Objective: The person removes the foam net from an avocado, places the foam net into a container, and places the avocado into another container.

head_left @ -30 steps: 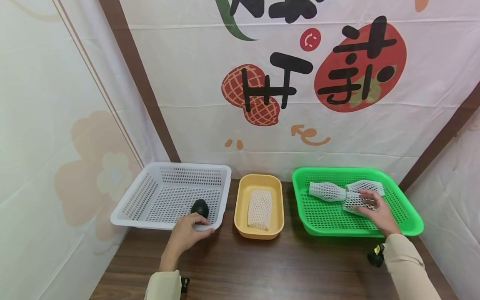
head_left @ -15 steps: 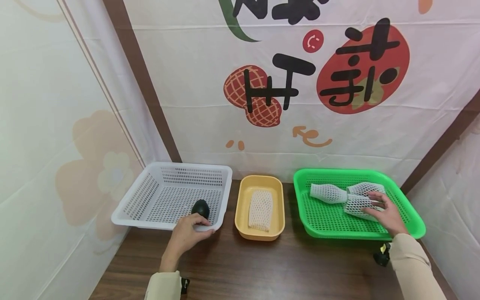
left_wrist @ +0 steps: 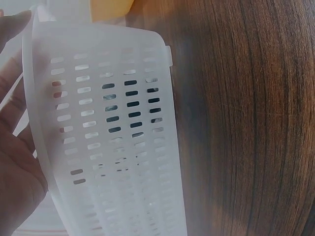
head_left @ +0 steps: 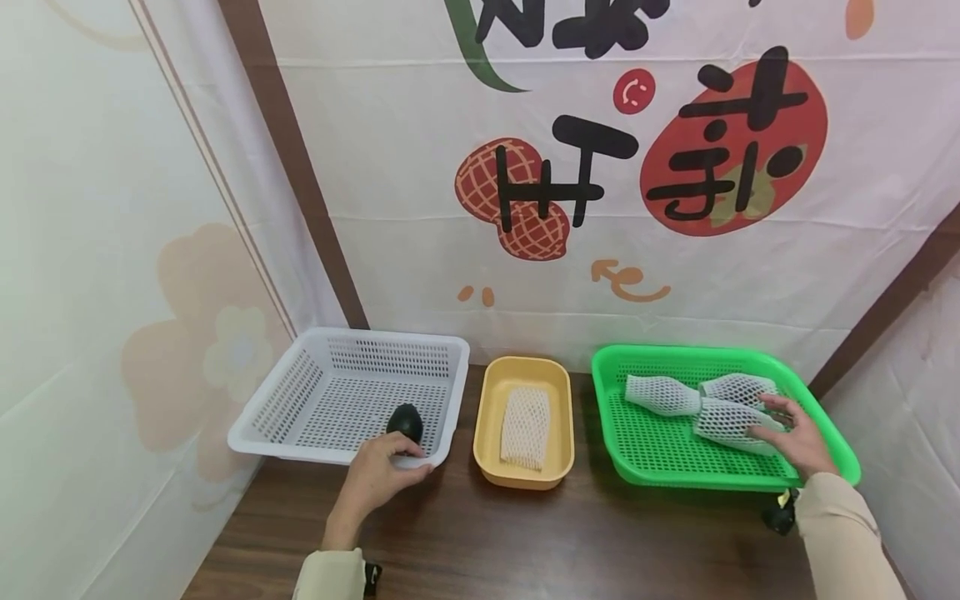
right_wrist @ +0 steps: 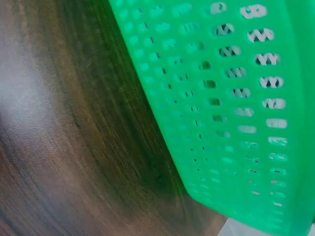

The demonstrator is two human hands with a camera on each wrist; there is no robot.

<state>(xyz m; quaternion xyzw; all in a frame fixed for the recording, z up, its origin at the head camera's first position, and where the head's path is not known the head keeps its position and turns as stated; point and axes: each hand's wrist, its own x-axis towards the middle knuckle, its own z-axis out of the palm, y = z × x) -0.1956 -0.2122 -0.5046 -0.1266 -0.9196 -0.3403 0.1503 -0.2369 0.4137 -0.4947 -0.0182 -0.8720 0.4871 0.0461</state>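
Observation:
My left hand (head_left: 382,473) grips the near rim of the white basket (head_left: 255,440), thumb on the rim and fingers inside. Just beyond those fingers lies a dark green avocado (head_left: 406,421). In the left wrist view, the avocado shows dark through the slots of the basket wall (left_wrist: 115,157). My right hand (head_left: 802,437) hovers over the green basket (head_left: 660,472), fingers spread and relaxed at the right end of a bulging white foam net sleeve (head_left: 727,421). Two more bulging sleeves, a left one (head_left: 662,395) and a back one (head_left: 738,388), lie beside it.
Between the baskets stands a yellow tray (head_left: 489,462) with a flat foam net sleeve (head_left: 526,427) in it. All three containers sit on a dark wooden table (head_left: 555,542). A printed cloth (head_left: 390,208) hangs behind them.
My right hand has drawn back to the right along the near sleeve, uncovering more of it. The left hand keeps its place at the white basket's rim. The head view has shifted slightly.

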